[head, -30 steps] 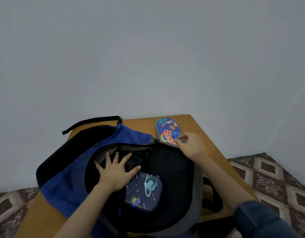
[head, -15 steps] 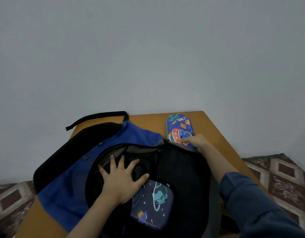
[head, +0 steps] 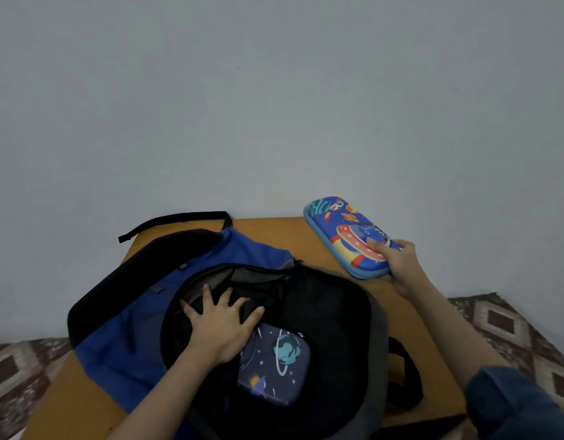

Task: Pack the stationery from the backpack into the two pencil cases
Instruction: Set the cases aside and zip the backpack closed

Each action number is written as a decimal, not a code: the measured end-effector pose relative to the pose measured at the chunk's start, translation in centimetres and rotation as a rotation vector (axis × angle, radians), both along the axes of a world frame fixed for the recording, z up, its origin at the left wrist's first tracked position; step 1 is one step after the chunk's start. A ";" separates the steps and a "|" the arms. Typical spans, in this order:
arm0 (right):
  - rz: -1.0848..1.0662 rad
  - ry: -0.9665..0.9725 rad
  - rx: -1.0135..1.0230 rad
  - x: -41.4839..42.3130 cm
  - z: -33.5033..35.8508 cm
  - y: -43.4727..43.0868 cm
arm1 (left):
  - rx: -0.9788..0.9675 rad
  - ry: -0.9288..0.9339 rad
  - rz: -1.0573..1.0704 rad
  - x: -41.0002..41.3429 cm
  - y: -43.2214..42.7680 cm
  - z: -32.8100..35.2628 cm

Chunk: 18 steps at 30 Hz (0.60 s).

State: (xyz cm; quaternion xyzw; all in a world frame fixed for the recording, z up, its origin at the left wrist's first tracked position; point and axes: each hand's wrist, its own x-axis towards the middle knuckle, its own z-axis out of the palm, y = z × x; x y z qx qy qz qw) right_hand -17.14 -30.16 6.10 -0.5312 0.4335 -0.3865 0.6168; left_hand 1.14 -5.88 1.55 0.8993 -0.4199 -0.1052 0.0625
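Left hand (head: 222,325) flat, fingers spread, pressing on the black lining inside the open blue backpack (head: 122,312). It partly covers the navy planet-print pencil case (head: 274,366) lying in there. Right hand (head: 401,265) grips the near end of the bright blue rocket-print pencil case (head: 344,230) at the far right of the tabletop (head: 268,233), thumb on top. Can't tell if that case is touching the tabletop.

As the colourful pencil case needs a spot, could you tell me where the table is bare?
Bare table lies along the far edge between backpack and colourful pencil case, and at the near-left corner. The backpack crowds the middle.
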 end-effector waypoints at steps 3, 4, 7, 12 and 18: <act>0.090 -0.017 -0.002 -4.1 2.4 2.4 | -0.181 0.048 0.034 -0.2 0.6 0.1; 0.110 0.000 -0.016 -5.2 2.7 3.0 | -0.267 0.087 0.055 -0.3 0.9 0.0; 0.191 0.098 -0.015 -7.3 3.1 4.9 | -0.523 0.185 0.135 -0.2 1.8 0.3; 0.247 0.288 0.067 -6.5 1.8 6.8 | -0.915 0.373 0.204 -0.2 2.9 1.8; 0.250 0.215 0.054 0.7 0.8 8.9 | -0.927 0.347 0.116 -1.2 3.3 2.3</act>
